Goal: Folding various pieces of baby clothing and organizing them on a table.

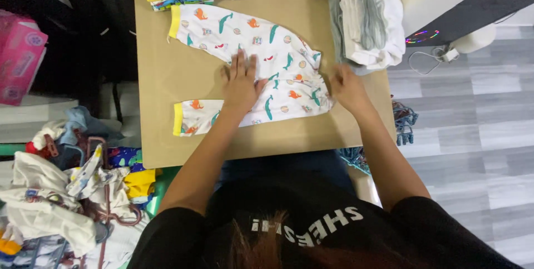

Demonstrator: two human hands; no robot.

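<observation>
Because the left hand (242, 83) presses flat, fingers spread, on the printed baby trousers (250, 60) while the right hand (347, 88) seems to pinch their waistband edge, a hard tug could wrinkle the thin cloth or skew its 2 legs. The trousers lie under both hands, their yellow cuffs well beyond the left one.

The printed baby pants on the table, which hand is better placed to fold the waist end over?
Probably the right hand: it rests at the pants' waist edge, while the left hand lies flat mid-garment.
</observation>
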